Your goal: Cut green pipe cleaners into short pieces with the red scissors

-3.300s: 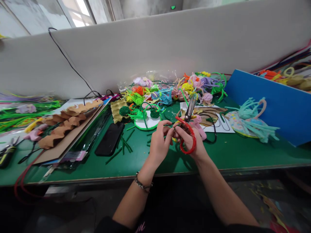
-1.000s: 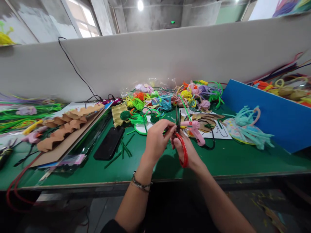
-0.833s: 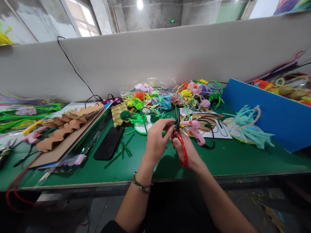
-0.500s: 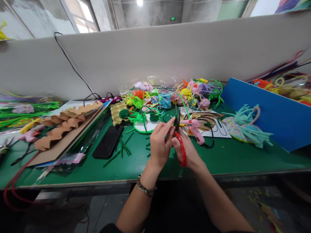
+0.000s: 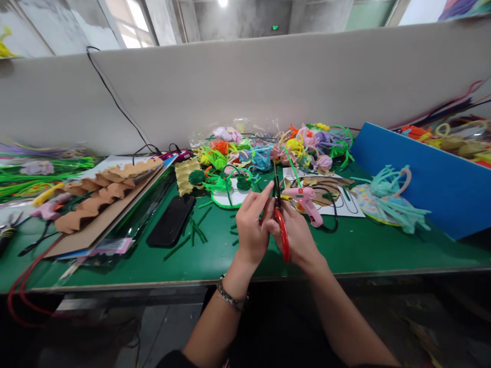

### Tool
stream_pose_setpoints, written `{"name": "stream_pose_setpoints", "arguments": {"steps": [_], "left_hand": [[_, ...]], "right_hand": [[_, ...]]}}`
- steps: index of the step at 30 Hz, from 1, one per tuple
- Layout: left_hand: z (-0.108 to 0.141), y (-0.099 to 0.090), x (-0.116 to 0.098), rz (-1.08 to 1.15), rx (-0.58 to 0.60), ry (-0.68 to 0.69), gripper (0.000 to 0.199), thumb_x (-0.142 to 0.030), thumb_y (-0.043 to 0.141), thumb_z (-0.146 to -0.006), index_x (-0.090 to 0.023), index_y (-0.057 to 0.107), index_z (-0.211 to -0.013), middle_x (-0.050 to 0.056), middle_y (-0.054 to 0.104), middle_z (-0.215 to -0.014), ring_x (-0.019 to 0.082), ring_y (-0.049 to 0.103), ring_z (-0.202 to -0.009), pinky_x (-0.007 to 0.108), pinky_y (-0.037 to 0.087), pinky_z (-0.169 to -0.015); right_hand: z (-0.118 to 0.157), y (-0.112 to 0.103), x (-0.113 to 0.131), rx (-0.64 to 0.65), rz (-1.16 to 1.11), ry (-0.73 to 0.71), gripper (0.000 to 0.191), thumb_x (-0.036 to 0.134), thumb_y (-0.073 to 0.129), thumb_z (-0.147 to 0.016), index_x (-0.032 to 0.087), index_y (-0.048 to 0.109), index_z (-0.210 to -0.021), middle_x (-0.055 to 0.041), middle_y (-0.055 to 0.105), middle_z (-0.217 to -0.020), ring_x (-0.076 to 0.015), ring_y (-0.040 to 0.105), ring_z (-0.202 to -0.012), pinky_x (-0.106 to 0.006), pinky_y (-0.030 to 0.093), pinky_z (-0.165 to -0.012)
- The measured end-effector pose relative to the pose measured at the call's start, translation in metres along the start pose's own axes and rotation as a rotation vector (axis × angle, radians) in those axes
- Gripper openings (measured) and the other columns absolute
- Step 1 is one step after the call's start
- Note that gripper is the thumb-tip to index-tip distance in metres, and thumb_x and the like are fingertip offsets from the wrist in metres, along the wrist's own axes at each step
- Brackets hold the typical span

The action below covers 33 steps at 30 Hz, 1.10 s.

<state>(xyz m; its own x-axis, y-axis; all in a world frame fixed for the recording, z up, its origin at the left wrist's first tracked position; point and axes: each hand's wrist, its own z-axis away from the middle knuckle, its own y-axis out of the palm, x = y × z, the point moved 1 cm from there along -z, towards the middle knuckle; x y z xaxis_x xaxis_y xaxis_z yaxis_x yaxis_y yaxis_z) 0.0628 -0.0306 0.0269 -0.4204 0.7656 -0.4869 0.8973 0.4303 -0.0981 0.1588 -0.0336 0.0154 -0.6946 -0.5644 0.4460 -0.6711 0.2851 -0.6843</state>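
Red-handled scissors (image 5: 284,236) are in my right hand (image 5: 298,236), with the thumb and fingers around the handles. Their dark blades point up and away and lie almost together. My left hand (image 5: 253,225) is closed right beside the blades, its index finger along them; whatever its fingertips pinch is hidden. Just beyond lies a white round piece with a green rim (image 5: 237,198), bearing green pipe-cleaner shapes and dark green pompoms. Behind my right hand a pink glue gun (image 5: 307,200) rests on a white sheet with drawn lines (image 5: 351,208). Short dark green pipe-cleaner pieces (image 5: 196,232) are scattered left of my hands.
A black phone (image 5: 171,222) lies on the green table (image 5: 345,253). Colourful pipe-cleaner shapes (image 5: 264,153) are heaped against the partition. To the right are a mint-coloured fluffy piece (image 5: 397,204) and a blue board (image 5: 418,179). Cardboard strips (image 5: 102,197) lie on the left.
The scissor blades have come closer together and turned slightly. The dark green bit seen at the blades no longer shows. Both hands stay nearly in place.
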Motion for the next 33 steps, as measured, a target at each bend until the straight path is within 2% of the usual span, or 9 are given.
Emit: {"name": "stream_pose_setpoints", "arguments": {"steps": [7, 13, 19, 24, 33], "left_hand": [[0.0032, 0.0021, -0.0003, 0.054, -0.038, 0.049, 0.031, -0.014, 0.050, -0.081, -0.017, 0.057, -0.111, -0.001, 0.050, -0.067, 0.007, 0.047, -0.061, 0.016, 0.041, -0.055], [0.0041, 0.0029, -0.0002, 0.065, -0.032, 0.047, 0.031, -0.016, 0.049, -0.082, -0.018, 0.056, -0.112, -0.001, 0.051, -0.068, 0.007, 0.047, -0.062, 0.017, 0.041, -0.055], [0.0060, 0.0011, -0.0005, 0.086, -0.003, 0.023, 0.031, -0.018, 0.049, -0.082, -0.016, 0.056, -0.112, -0.001, 0.049, -0.066, 0.007, 0.045, -0.061, 0.017, 0.041, -0.055], [0.0065, 0.0003, 0.0003, 0.078, -0.007, 0.014, 0.031, -0.017, 0.050, -0.081, -0.014, 0.057, -0.111, -0.001, 0.048, -0.064, 0.007, 0.044, -0.060, 0.017, 0.040, -0.053], [0.0036, -0.0014, 0.0011, 0.073, -0.021, 0.012, 0.031, -0.017, 0.051, -0.080, -0.021, 0.057, -0.110, -0.002, 0.049, -0.064, 0.007, 0.045, -0.058, 0.016, 0.041, -0.052]], "right_hand": [[0.0011, -0.0001, 0.0007, -0.015, 0.019, 0.006, 0.060, 0.062, 0.014, -0.081, 0.015, 0.049, -0.095, -0.0100, 0.055, -0.085, -0.0233, 0.054, -0.078, -0.033, 0.042, -0.062], [0.0028, 0.0017, -0.0009, -0.043, 0.059, -0.019, 0.065, 0.062, 0.013, -0.081, 0.012, 0.048, -0.103, -0.0113, 0.055, -0.087, -0.0233, 0.054, -0.078, -0.032, 0.041, -0.060], [0.0018, 0.0065, -0.0014, -0.062, 0.108, -0.091, 0.072, 0.061, 0.005, -0.081, 0.011, 0.053, -0.096, -0.0137, 0.056, -0.088, -0.0228, 0.053, -0.078, -0.031, 0.041, -0.059], [-0.0005, 0.0063, -0.0014, -0.033, 0.095, -0.053, 0.078, 0.065, 0.000, -0.077, 0.011, 0.055, -0.090, -0.0117, 0.056, -0.078, -0.0216, 0.053, -0.070, -0.030, 0.039, -0.056], [-0.0048, 0.0013, -0.0006, 0.018, 0.004, -0.041, 0.083, 0.074, 0.003, -0.070, 0.011, 0.055, -0.084, -0.0116, 0.056, -0.072, -0.0228, 0.054, -0.065, -0.029, 0.036, -0.051]]}}
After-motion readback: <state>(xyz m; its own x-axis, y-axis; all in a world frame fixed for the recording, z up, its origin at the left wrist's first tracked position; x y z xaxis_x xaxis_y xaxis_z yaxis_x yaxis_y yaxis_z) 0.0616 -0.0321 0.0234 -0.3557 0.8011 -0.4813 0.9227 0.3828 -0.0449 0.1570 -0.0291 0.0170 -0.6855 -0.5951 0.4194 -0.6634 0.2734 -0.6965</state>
